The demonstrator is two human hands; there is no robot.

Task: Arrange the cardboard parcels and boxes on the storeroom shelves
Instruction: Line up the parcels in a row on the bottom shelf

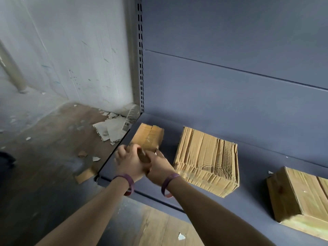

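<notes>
Both hands, close together, meet at the near face of the small brown taped cardboard box (149,137) at the left end of the grey-blue metal shelf (257,201). The right hand (159,166) lays straight fingers against its near right corner. The left hand (127,164) is blurred, so its grip cannot be told. A crumpled larger cardboard box (207,160) sits just beside it on the right, and a third taped cardboard box (301,196) lies farther right; all are closed.

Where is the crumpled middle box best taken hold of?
Grip the crumpled box by its left and right faces, coming from the front of the shelf. It lies flat, looks too wide for one grip, and both flanks stand free.
</notes>
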